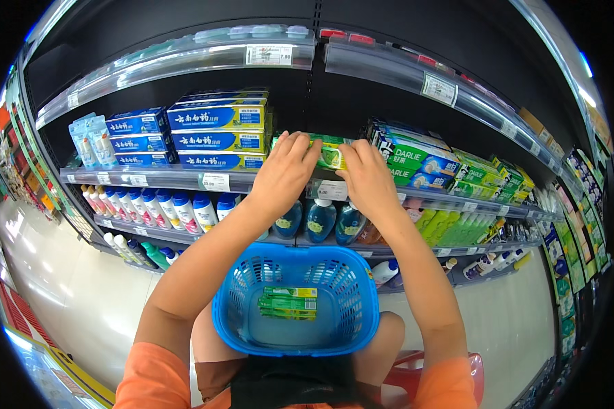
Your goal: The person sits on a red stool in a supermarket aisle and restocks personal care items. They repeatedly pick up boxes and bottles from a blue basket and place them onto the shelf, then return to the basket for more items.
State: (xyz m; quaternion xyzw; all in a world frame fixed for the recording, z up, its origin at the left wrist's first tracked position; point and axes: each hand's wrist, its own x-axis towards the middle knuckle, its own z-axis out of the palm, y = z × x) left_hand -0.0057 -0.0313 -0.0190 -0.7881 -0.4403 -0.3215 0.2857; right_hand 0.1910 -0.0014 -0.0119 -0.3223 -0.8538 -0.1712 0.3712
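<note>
At the middle shelf, my left hand (284, 167) and my right hand (368, 174) are both closed on a green and yellow toothpaste box (331, 156). The left hand's fingers cover its left end and the right hand's fingers press on its right end. Whether more boxes sit beneath it is hard to see. On my lap stands a blue plastic basket (226, 320) with slotted sides. Several green and yellow toothpaste boxes (288, 303) lie together on the basket's floor.
Stacks of blue toothpaste boxes (217, 119) stand left of my hands, green toothpaste packs (419, 153) to the right. Below are white shampoo bottles (158, 208) and dark blue bottles (320, 221). A shelf edge (402, 67) with price tags runs overhead. Part of a red stool (476, 382) shows beside me.
</note>
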